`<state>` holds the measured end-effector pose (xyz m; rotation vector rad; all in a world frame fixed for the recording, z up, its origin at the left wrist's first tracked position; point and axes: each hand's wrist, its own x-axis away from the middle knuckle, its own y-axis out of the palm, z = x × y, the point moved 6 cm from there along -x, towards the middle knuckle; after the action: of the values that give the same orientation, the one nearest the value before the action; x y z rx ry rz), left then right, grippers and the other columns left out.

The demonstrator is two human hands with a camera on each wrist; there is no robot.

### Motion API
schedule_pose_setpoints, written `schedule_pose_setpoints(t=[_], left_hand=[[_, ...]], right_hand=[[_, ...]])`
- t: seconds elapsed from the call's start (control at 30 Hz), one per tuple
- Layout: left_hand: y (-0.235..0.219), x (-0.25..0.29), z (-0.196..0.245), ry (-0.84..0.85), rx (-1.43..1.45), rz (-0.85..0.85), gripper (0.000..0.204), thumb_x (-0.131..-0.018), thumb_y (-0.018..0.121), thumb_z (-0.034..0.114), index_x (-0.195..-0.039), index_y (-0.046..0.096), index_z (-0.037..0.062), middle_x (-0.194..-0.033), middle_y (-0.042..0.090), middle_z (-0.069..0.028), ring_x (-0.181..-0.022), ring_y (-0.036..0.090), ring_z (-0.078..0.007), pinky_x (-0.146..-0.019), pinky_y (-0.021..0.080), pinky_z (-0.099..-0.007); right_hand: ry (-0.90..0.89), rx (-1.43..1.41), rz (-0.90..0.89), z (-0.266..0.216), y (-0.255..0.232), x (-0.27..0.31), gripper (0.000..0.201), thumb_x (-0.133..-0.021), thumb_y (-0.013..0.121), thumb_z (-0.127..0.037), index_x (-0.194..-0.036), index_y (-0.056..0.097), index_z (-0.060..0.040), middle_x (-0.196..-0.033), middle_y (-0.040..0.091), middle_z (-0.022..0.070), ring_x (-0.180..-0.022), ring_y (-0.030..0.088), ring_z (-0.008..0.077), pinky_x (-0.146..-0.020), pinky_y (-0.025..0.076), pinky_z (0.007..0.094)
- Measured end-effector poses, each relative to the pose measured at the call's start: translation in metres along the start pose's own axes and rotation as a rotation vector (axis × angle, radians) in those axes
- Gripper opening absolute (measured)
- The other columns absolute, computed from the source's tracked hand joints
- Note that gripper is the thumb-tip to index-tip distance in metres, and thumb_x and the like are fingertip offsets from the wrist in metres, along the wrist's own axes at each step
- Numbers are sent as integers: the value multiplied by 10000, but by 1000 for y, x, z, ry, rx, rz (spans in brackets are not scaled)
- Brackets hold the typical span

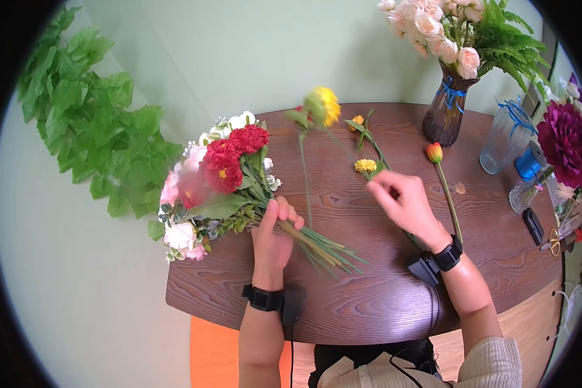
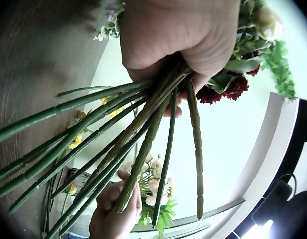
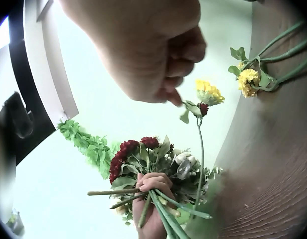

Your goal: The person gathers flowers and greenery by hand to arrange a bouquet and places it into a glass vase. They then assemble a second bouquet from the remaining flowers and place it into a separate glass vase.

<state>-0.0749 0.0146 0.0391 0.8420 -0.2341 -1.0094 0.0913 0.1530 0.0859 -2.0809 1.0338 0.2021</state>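
My left hand (image 1: 275,239) grips the bouquet (image 1: 223,165) by its green and brown stems (image 2: 158,119), which fan out below the fist. Red, white and pale pink blooms lean to the left. A blurred yellow flower (image 1: 323,107) with a red bit and leaves stands up beside the bouquet, its thin stem running down behind the bundle. My right hand (image 1: 404,200) hovers over the table with bent fingers, close to a small yellow flower (image 1: 366,166) lying there. In the right wrist view its fingertips overlap a leaf (image 3: 185,116) of the upright flower; I cannot tell whether they pinch anything.
An orange tulip (image 1: 434,152) lies right of my right hand. Behind stand a brown vase (image 1: 443,116) of pale roses and a clear blue-ribboned vase (image 1: 501,145). Blue ribbon spool (image 1: 530,161), black object (image 1: 533,226) and gold-handled scissors (image 1: 554,242) lie rightmost. Ivy (image 1: 100,123) hangs left.
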Motion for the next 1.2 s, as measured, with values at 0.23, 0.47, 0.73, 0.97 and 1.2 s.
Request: schedule_pose_setpoints(t=[0.23,0.47,0.73,0.97,1.2], left_hand=[[-1,0,1,6,4,10,177,-907,444,199,-766,436,91,-689,385,11,-655,419,-102,-592,381,-283],[0,0,0,-8,-5,-4,197,-910,437,213,-756,430,91,-696,375,12,-666,406,-103,-602,370,-282],[-3,0,0,-6,4,3,199,-910,439,220,-756,431,94,-702,379,12,-669,411,-104,-600,372,-286],[-3,-1,1,14,27,5,127,-930,396,196,-956,436,77,-689,350,22,-659,376,-89,-587,358,-246],[-3,0,1,12,33,12,127,-929,398,199,-954,434,80,-692,348,20,-665,378,-90,-592,357,-247]], right_hand=[[11,374,58,21,-5,2,118,-768,592,-180,-780,627,-68,-660,596,128,-615,583,303,-545,448,386],[-77,231,143,5,-14,-4,108,-793,562,-164,-795,613,-68,-679,588,138,-608,569,321,-532,445,395],[33,361,-3,24,-12,-5,125,-781,554,-182,-841,602,-84,-693,597,157,-652,581,335,-580,454,419],[44,267,-355,36,28,13,245,-781,581,-292,-898,597,-78,-729,618,139,-726,589,336,-636,452,430],[162,-429,159,30,-6,-3,174,-871,503,-144,-880,623,-18,-586,493,-32,-521,400,25,-477,334,190]])
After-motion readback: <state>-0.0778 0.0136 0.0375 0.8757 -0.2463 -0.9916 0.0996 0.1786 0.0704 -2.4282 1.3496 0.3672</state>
